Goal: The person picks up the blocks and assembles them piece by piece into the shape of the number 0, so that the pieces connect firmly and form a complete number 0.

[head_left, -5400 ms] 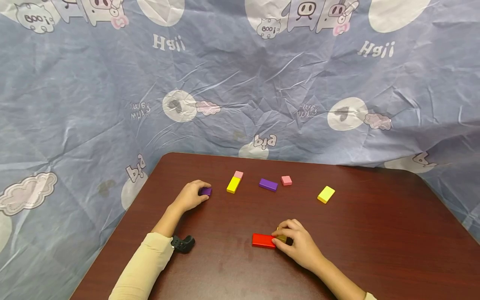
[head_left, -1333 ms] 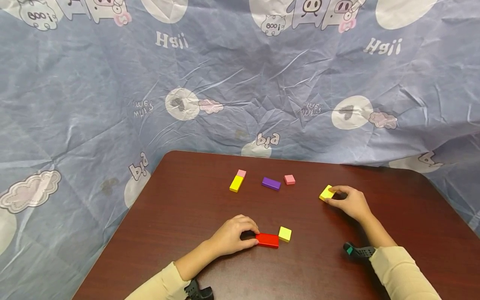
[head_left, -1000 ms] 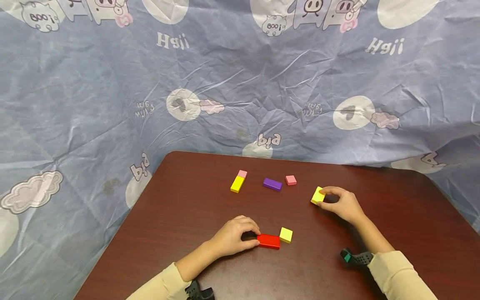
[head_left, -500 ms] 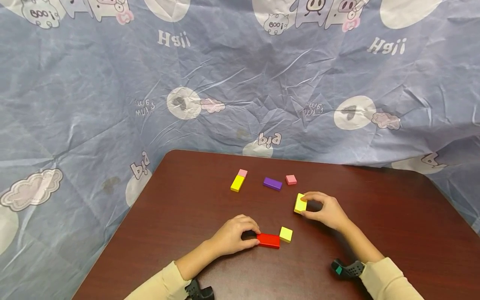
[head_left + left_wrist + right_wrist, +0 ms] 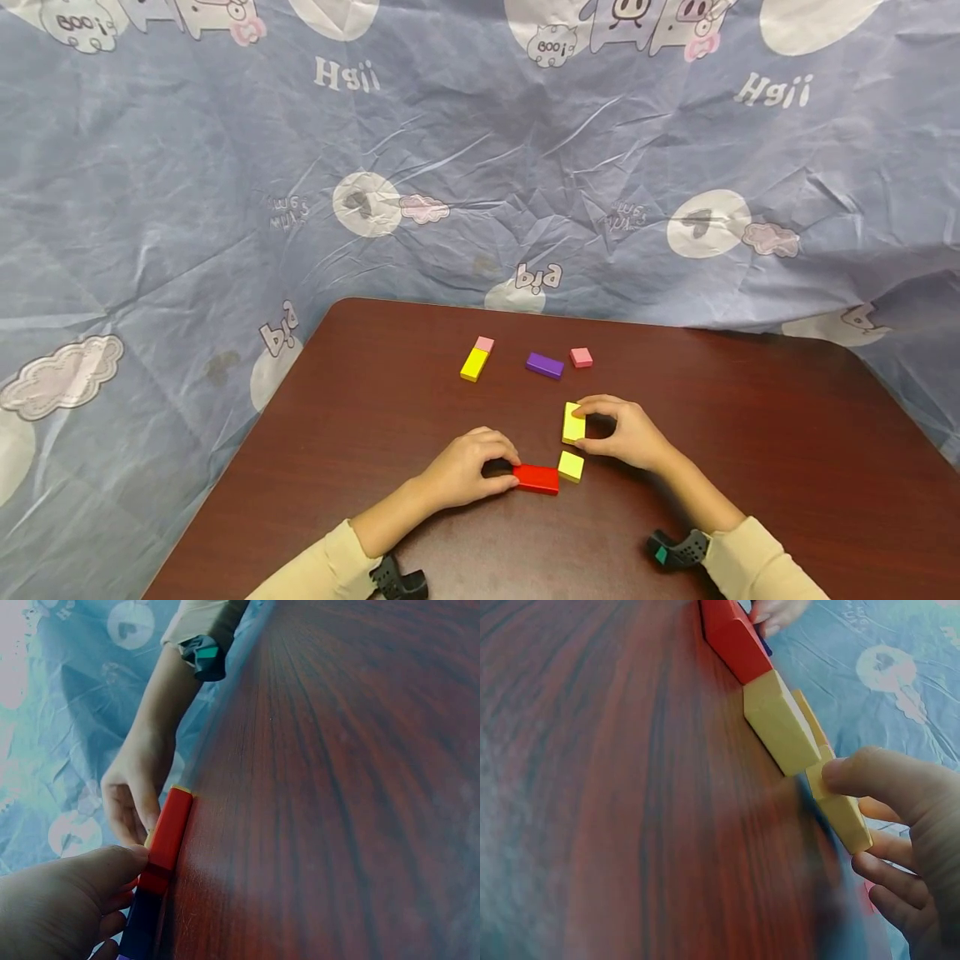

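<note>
Item, oblong yellow block point(image 5: 573, 423): one, right of centre in the head view, its long sides running up and down the frame. Held by the right hand point(image 5: 628, 433), thumb at the near end and fingers at the far end, parted just by the block's length. Whether it touches the surface, I cannot tell.

Item, small yellow block point(image 5: 571, 467): one, squarish, just below the held piece, at the right end of the red block.

Item, red block point(image 5: 536, 478): one, lying lengthwise across the lower middle of the frame. The left hand point(image 5: 468, 473) pinches its left end, fingers on the far side and thumb on the near, parted only by the block's width.

Item, dark block point(image 5: 142, 922): one, purple at its lower edge, next to the red block in the left wrist view; partly hidden by the hand.

Further up the surface point(image 5: 420, 417), reddish-brown wood: long yellow block point(image 5: 475, 365) with a pink block point(image 5: 484, 343) against its far end; purple block point(image 5: 544, 365), slanted; second pink block point(image 5: 581, 357), near its right.

On the person: cream sleeves point(image 5: 757, 562), dark wristbands point(image 5: 678, 550).

Behind: creased blue-grey cloth point(image 5: 480, 150), printed with lettering and cartoon figures, across the upper frame.
</note>
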`<state>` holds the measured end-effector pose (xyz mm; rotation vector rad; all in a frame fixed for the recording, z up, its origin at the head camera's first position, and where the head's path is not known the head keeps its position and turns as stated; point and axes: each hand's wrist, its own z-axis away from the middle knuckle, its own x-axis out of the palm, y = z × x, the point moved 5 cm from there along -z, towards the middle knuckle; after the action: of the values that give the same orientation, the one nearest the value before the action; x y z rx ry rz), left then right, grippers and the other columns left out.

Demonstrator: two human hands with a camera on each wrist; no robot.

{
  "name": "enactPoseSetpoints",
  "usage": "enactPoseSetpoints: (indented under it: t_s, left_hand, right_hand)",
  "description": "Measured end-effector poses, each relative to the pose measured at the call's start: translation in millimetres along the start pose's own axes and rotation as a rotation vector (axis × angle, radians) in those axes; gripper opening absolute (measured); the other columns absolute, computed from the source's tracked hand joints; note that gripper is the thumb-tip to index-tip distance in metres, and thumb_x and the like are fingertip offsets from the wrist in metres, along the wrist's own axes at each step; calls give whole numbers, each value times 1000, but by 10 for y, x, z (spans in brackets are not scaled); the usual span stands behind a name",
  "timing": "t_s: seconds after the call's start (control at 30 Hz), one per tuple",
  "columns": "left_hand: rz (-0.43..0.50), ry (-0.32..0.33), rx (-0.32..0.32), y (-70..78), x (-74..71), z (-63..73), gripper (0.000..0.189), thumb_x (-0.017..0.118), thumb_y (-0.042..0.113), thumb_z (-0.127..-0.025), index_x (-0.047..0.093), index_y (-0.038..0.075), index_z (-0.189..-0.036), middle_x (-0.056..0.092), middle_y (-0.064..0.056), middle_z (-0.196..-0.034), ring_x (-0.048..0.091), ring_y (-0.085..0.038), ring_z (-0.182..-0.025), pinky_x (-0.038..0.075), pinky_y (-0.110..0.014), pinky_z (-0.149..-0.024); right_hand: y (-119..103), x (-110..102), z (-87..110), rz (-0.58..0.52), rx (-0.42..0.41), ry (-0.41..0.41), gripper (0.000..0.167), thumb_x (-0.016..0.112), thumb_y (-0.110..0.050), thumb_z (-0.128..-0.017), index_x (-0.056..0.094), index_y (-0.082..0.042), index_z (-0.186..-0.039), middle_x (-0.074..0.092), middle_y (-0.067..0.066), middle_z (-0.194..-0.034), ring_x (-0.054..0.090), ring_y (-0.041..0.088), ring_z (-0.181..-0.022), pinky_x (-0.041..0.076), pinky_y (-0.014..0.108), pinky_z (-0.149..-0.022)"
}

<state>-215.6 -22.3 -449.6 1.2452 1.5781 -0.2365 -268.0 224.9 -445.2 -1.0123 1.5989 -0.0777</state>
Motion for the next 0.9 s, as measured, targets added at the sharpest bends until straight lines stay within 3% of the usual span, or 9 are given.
enactPoseSetpoints:
  t_s: [0.17,0.4,0.9]
  left_hand:
    - [-3,0,-13,-9,-4,9,16,77,26,-85,73,16,-97,66,8,-103,59,-10,-101,44,-21,-93]
    - [2,-9,-9,-9,16,-1,16,77,26,-85,73,16,-97,66,8,-103,58,-9,-101,44,-21,-92]
    - [0,-17,-20,-5,17,-3,16,77,26,-85,73,17,-97,66,8,-103,58,-9,-100,44,-20,-92]
  right_hand:
    - [-24,52,-16,5,-17,-29,38,86,-24,-72,73,-14,-106,66,3,-116,61,24,-107,48,48,-92]
    - [-50,36,46,-16,-75,-28,33,81,-14,-76,72,-13,-108,66,4,-118,61,23,-109,49,44,-92]
    - [-63,53,71,-56,-69,-66,32,81,-19,-79,72,-16,-109,65,1,-120,60,23,-112,47,43,-95]
